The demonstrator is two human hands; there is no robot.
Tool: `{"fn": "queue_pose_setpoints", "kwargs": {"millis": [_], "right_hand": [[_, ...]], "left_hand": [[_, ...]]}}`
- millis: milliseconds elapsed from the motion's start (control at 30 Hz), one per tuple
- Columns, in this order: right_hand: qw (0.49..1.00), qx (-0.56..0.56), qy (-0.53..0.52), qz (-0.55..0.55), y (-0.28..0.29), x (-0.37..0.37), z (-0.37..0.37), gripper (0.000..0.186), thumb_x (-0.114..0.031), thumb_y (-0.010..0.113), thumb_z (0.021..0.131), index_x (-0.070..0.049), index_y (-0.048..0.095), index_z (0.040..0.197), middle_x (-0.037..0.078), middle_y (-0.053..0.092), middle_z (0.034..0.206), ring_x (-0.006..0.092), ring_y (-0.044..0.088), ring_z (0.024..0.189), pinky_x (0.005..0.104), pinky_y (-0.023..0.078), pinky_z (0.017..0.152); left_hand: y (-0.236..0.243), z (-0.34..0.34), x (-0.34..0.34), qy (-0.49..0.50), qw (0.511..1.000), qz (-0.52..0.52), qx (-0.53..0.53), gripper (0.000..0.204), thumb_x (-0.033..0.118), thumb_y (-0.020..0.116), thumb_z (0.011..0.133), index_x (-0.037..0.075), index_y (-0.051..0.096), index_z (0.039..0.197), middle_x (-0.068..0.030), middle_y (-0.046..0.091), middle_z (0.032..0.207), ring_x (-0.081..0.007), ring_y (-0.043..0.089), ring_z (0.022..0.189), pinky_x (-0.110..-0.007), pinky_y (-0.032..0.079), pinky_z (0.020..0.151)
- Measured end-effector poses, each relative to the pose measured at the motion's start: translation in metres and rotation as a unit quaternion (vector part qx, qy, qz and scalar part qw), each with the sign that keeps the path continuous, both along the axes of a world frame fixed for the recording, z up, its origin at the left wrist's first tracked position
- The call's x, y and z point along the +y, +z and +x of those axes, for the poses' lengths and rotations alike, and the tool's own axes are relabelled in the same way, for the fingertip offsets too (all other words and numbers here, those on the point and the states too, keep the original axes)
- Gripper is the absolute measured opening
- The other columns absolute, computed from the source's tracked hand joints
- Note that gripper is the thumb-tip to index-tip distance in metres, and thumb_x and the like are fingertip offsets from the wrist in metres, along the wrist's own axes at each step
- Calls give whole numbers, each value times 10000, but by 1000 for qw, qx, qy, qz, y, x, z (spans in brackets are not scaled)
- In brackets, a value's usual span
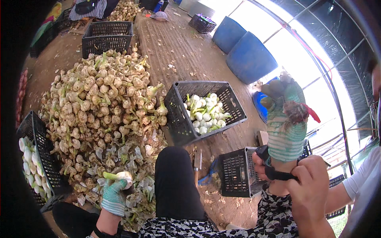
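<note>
single head view, fisheye, looking steeply down, close over lap and floor (186, 47)

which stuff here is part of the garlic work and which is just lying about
In use: left hand gripping a peeled garlic bulb; pile of unpeeled garlic; black crate of cleaned bulbs; raised right hand, gloved.

Lying about: blue barrels; empty black crate; knife on the ground.

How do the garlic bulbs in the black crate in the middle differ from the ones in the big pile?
The crate bulbs look clean and white; the pile bulbs are brownish and dirty. The crate holds few bulbs, while the pile holds many, loose on the ground. Both keep green stems.
</note>
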State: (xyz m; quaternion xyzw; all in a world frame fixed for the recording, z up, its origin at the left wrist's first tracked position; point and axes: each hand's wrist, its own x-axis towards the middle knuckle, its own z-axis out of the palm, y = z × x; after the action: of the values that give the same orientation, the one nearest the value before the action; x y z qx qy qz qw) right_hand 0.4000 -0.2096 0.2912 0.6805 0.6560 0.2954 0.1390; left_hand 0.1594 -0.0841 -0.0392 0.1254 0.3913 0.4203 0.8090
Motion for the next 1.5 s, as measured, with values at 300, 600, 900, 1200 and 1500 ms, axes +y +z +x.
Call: {"fn": "queue_pose_setpoints", "kwargs": {"millis": [300,600,900,1200,1500], "right_hand": [[845,411,253,229,-75,106,49,246,-33,593,688,-21,567,932,59,551,817,150,539,739,261,433,653],[420,877,162,165,-104,104,83,213,-102,484,834,-12,525,1022,94,572,899,210,550,840,320,461,723],[149,941,82,293,-84,63,38,281,-268,506,810,-39,542,969,134,578,919,232,552,870,315,467,718],[-544,771,-54,326,-137,-23,23,312,-270,504,820,-28,506,1017,103,569,920,210,529,877,315,436,764],[-634,674,-58,375,-119,-14,5,348,-271,501,831,-16,470,1065,71,559,920,187,507,885,315,405,810]], "left_hand": [[-2,-3,-7,-12,999,13,30,368,39,579,672,57,506,1032,-86,584,875,-202,586,723,-350,520,546],[-5,-5,-8,-9,1000,-3,24,438,49,585,628,53,494,1056,-99,593,881,-210,591,709,-327,524,508],[-4,-2,-9,-24,999,10,38,374,106,627,647,41,523,1000,-111,589,883,-212,590,709,-330,526,507],[10,-2,-8,-39,996,-79,13,132,164,593,766,35,570,747,-70,575,633,-184,553,495,-287,483,434],[14,-6,-12,-49,998,-17,47,78,94,563,755,16,569,759,-87,580,648,-185,566,509,-288,496,437]]}}
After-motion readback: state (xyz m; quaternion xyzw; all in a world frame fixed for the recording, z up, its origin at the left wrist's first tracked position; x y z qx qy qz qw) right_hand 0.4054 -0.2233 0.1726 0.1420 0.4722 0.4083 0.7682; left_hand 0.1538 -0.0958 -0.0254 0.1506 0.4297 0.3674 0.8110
